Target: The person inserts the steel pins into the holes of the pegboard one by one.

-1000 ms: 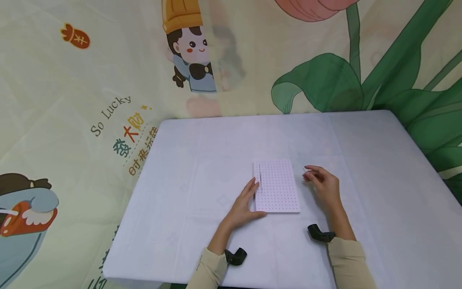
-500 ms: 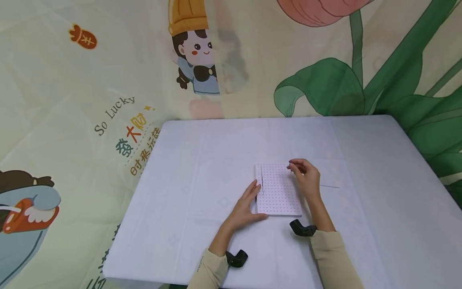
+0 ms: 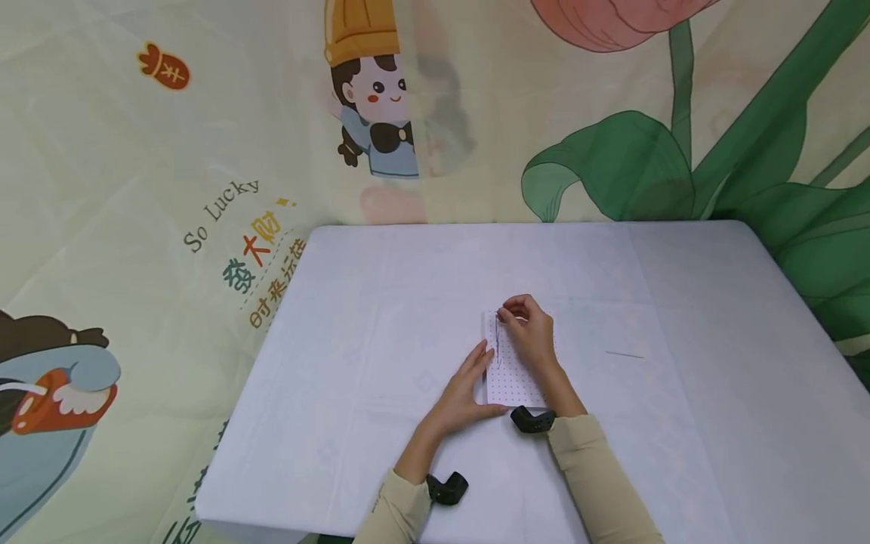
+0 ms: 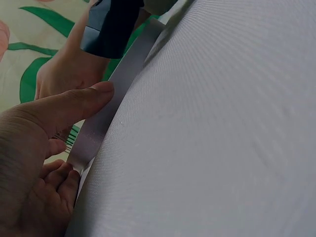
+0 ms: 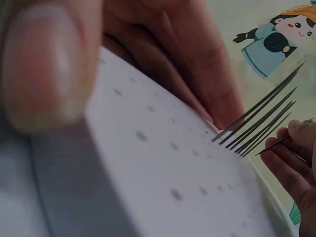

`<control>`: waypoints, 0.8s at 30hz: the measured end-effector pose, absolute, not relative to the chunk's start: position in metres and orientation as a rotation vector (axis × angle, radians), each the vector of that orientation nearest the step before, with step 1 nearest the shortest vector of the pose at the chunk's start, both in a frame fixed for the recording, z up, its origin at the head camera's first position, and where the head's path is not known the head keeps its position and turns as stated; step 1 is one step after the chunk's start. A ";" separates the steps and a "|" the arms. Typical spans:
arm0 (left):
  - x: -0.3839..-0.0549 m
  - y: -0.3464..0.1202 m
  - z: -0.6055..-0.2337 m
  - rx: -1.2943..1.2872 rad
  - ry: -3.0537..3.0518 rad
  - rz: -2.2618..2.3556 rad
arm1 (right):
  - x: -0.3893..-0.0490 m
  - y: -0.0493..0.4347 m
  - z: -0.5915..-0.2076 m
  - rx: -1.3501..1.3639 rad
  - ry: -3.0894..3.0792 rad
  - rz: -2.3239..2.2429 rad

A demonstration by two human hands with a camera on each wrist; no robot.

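A white pegboard (image 3: 513, 389) with rows of small holes lies on the table. My left hand (image 3: 455, 400) holds its near left corner, thumb along the near edge and fingers at the left side. Several thin metal needles (image 5: 261, 118) stand in a row of holes near the board's left side. Over the far left part of the board, my right hand (image 3: 532, 332) pinches another thin needle (image 5: 272, 145) between thumb and fingers. In the right wrist view this needle is tilted beside the row; whether its tip touches a hole I cannot tell. The right hand hides part of the board.
A loose needle (image 3: 624, 354) lies on the white cloth-covered table (image 3: 381, 302), right of the board. Black wrist cameras (image 3: 447, 489) sit on both wrists, the right one close to my left thumb. A printed curtain (image 3: 469, 113) hangs behind the table.
My right hand has moved left, from beside the board to over its far left part, with the needle pinched. The loose needle on the table has come into view. The left hand stays on the board.
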State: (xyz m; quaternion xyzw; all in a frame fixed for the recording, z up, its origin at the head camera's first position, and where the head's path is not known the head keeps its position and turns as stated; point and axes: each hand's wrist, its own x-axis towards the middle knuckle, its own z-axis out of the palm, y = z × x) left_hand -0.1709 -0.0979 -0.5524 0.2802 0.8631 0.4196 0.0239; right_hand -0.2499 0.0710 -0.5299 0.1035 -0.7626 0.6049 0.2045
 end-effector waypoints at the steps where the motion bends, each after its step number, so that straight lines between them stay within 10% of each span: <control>1: -0.171 -0.098 -0.553 0.872 2.668 1.299 | -0.249 0.070 -0.532 0.292 -2.118 1.696; 24: -0.170 -0.099 -0.553 0.886 2.650 1.300 | -0.250 0.069 -0.540 0.368 -2.350 1.339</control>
